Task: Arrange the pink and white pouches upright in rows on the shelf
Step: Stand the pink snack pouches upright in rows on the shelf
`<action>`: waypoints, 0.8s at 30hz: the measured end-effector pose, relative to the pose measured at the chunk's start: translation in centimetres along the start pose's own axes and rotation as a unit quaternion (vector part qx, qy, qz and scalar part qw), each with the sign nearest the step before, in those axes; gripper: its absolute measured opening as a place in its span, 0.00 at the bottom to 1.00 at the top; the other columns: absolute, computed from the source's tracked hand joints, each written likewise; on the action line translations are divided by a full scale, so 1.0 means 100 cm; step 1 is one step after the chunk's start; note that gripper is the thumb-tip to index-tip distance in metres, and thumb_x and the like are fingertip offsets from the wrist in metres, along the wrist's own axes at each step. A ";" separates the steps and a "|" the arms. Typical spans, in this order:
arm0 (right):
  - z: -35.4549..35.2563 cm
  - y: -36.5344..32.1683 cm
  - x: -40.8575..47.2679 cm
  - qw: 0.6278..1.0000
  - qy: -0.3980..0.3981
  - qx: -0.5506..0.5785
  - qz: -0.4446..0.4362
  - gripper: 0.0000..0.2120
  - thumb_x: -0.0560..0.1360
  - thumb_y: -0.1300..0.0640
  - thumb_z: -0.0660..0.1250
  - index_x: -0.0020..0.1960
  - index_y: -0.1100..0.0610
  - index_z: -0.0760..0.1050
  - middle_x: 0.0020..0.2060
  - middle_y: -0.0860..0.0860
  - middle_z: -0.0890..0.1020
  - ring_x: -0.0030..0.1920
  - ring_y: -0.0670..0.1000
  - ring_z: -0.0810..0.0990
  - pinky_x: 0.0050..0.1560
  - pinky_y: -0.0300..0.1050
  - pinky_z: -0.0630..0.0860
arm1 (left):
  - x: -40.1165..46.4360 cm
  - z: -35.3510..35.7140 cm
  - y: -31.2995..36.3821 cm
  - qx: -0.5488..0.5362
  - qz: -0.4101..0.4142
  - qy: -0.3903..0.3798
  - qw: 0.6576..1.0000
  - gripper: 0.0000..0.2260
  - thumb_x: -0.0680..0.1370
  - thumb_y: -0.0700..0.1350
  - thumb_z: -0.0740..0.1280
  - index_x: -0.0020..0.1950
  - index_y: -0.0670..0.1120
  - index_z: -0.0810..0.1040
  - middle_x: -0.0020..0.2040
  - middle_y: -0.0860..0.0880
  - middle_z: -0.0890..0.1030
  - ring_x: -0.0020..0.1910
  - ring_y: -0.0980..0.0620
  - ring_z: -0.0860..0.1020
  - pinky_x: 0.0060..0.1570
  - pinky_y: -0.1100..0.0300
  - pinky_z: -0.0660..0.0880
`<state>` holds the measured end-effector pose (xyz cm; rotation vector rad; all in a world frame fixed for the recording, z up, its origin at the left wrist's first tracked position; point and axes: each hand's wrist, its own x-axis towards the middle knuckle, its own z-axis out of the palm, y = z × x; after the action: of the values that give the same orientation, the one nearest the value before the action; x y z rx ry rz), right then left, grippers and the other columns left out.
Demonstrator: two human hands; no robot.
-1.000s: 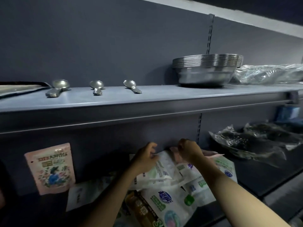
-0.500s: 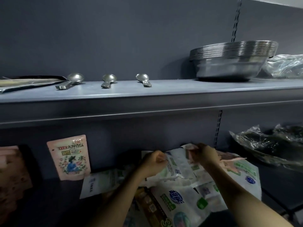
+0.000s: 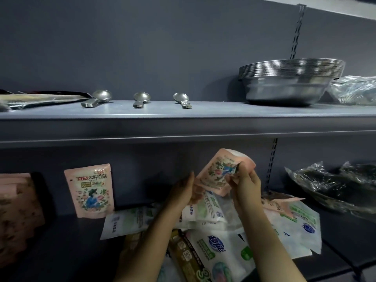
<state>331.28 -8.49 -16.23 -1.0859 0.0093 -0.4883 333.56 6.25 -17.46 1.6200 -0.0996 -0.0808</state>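
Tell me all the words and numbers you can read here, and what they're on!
"立白大师香氛" and a "72": on the upright pink pouch against the back wall.
"超能": blue logo on the white pouch lying flat in the pile.
"3": on the gold-brown pouch.
Print on the held pink pouch and other white pouches: too blurred.

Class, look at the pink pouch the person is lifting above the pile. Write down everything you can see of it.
The pink floral-printed soft pouch looks like glossy flexible plastic, with a flower picture on its face and a paler upper corner. It is held in the air, tilted, above the heap of white pouches under the upper grey shelf. The right hand pinches its right edge, crumpling it; the left hand meets its lower left edge. Its print is too blurred to read.
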 end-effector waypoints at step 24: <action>0.121 0.068 -0.103 0.931 -0.274 -0.217 0.103 0.15 0.75 0.38 0.60 0.48 0.45 0.81 0.45 0.48 0.85 0.49 0.48 0.83 0.57 0.47 0.78 | -0.092 -0.118 -0.001 0.040 0.087 0.131 0.987 0.17 0.80 0.45 0.59 0.66 0.61 0.65 0.61 0.56 0.74 0.52 0.60 0.75 0.42 0.68 0.75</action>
<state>327.54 8.24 -18.59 -1.6100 -0.2692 0.0274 325.79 19.05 -17.03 1.6810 -0.0411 0.2728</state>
